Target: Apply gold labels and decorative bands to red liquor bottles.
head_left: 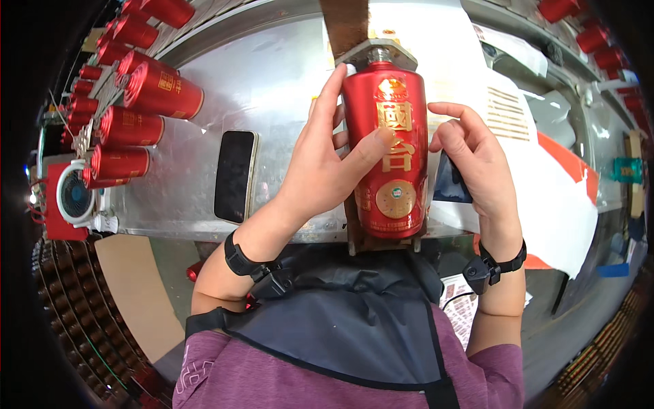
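Observation:
A red bottle (pixel 386 170) with gold lettering and a round gold emblem lies on a narrow stand, its clear neck toward a grey metal bracket (pixel 344 54) at the far end. My left hand (pixel 323 157) is closed round the bottle's left side, thumb across the front and fingers partly hidden behind it. Beside the bottle's right edge is my right hand (pixel 473 153), index finger and thumb bent toward the bottle. A dark blue flat piece (pixel 448 180) is tucked under that hand's curled fingers; its exact kind is unclear.
A phone (pixel 236 176) with a dark screen lies left on the metal table (pixel 184 198). Several red bottles (pixel 163 88) line the left edge, near a small fan (pixel 75 194). White paper sheets (pixel 545 204) cover the right side. A brown post (pixel 345 24) rises beyond the bracket.

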The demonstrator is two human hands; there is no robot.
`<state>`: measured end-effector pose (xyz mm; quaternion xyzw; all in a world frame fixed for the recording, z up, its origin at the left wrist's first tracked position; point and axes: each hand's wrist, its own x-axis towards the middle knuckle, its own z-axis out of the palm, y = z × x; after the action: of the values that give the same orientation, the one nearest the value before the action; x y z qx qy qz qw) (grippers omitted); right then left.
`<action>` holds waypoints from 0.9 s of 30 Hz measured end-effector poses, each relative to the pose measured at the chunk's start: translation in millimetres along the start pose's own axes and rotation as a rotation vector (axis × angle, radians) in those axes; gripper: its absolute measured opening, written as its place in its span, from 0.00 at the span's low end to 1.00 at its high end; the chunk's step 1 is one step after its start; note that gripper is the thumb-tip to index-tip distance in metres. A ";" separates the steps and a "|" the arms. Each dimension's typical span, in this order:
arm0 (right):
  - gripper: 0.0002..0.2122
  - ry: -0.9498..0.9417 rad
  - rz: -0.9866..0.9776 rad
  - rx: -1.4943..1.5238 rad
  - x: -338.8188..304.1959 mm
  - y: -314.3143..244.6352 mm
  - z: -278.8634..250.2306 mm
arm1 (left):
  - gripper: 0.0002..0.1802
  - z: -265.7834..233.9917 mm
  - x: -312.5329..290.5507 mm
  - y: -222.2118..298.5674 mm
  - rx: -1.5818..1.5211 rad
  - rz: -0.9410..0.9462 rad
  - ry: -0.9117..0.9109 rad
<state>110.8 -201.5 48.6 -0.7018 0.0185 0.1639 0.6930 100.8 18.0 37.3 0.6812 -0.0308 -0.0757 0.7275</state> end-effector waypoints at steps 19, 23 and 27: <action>0.34 -0.081 -0.011 -0.194 7.8 -14.1 8.0 | 0.42 -4.8 13.4 -5.4 0.088 0.082 0.046; 0.34 -0.074 -0.013 -0.180 8.0 -12.1 7.2 | 0.35 -6.3 12.8 -3.6 0.177 0.089 0.018; 0.34 -0.073 -0.024 -0.177 7.4 -11.1 8.3 | 0.39 -2.5 21.5 -2.0 0.104 0.119 0.049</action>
<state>118.9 -191.5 57.5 -0.7541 -0.0298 0.1820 0.6303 122.2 17.0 34.0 0.7166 -0.0573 -0.0136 0.6950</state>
